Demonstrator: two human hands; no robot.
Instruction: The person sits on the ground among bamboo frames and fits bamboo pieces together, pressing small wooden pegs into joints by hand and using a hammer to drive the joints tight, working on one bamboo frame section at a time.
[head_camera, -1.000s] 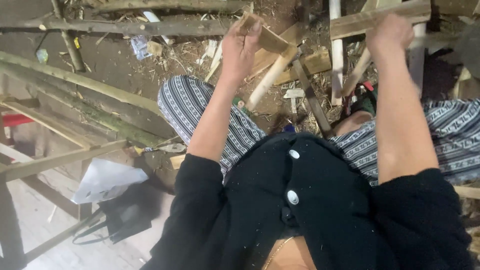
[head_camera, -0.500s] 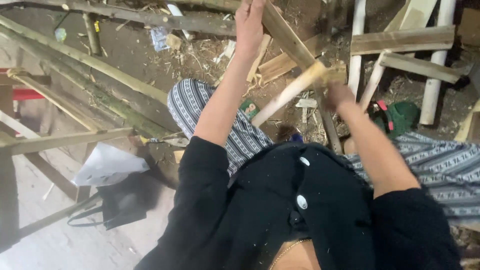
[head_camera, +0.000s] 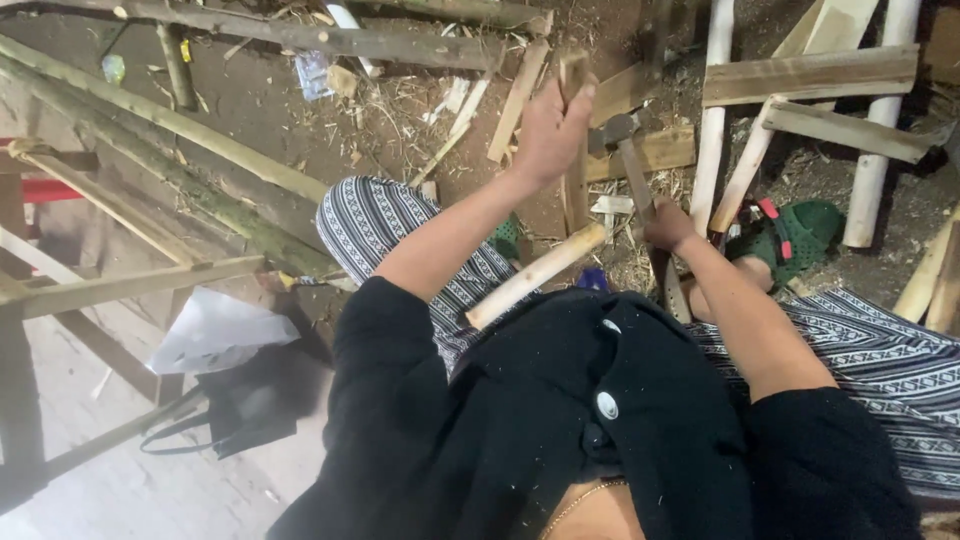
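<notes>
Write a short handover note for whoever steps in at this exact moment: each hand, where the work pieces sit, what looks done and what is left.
Left hand: grip closed around an upright wooden stick, held in front of the knees.
Right hand: grip closed on the handle of a hatchet, its head up beside the stick.
A pale peeled stick lies across the lap.
More pale poles and boards lie on the dirt floor ahead; long bamboo poles to the left.
Done: chips and shavings litter the ground.
Left: the held stick appears to be mid-work; I cannot tell how far.
</notes>
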